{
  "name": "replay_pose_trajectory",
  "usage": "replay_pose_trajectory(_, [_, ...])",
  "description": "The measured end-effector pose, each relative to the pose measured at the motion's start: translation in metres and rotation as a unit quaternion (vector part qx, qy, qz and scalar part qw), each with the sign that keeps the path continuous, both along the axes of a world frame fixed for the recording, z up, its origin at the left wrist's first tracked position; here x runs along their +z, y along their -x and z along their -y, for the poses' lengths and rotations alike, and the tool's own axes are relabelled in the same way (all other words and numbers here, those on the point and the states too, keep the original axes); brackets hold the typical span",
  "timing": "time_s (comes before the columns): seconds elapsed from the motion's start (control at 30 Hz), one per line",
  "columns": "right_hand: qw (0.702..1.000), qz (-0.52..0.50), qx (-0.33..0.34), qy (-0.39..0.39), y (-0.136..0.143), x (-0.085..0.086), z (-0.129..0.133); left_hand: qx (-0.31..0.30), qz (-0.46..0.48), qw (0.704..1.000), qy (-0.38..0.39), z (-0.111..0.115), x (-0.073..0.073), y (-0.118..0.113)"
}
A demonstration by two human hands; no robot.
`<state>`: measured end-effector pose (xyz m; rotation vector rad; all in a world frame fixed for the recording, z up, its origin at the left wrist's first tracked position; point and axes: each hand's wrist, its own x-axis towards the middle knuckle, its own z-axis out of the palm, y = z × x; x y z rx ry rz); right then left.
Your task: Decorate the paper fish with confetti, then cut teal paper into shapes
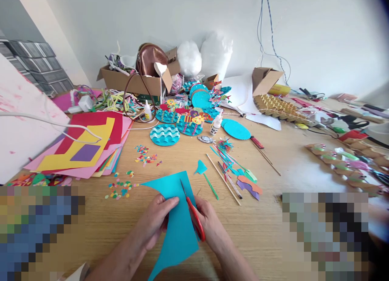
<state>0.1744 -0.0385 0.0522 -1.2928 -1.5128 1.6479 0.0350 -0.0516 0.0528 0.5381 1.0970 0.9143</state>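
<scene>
A large piece of teal paper point(178, 228) with curved edges is held over the table's front by my left hand point(156, 216). My left thumb lies on top of it, the other fingers beneath. Red-handled scissors point(196, 220) are gripped in my right hand point(208, 218). Their blades lie along the sheet near its right edge, and a cut runs down that side. Part of my right fingers is hidden behind the paper and handles. Just beyond the sheet lie a small teal scrap point(201, 167) and a green strip point(210, 186).
Colored paper sheets point(91, 139) are stacked at left, near confetti dots point(121, 185). Teal discs with wavy strips point(165, 135), a glue bottle point(216, 124), a wooden stick point(223, 179) and orange and purple scraps point(249, 185) lie beyond. Egg cartons point(281, 106) stand at back right.
</scene>
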Motion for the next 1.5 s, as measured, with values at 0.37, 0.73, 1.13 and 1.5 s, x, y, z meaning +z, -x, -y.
replay_pose_trajectory(0.37, [1.000, 0.009, -0.018, -0.011, 0.001, -0.012, 0.003, -0.006, 0.086, 0.996, 0.016, 0.003, -0.003, -0.001])
replay_pose_trajectory(0.73, [0.999, 0.006, -0.027, -0.030, 0.001, -0.013, 0.003, -0.004, 0.103, 0.994, 0.036, 0.005, 0.000, -0.001])
replay_pose_trajectory(1.13, [1.000, 0.011, -0.028, 0.003, -0.001, -0.012, 0.005, -0.022, 0.067, 0.996, 0.046, 0.006, 0.004, -0.009])
replay_pose_trajectory(1.5, [0.999, -0.005, -0.037, -0.003, -0.002, -0.014, 0.007, -0.054, 0.038, 0.997, 0.027, 0.009, -0.001, -0.009])
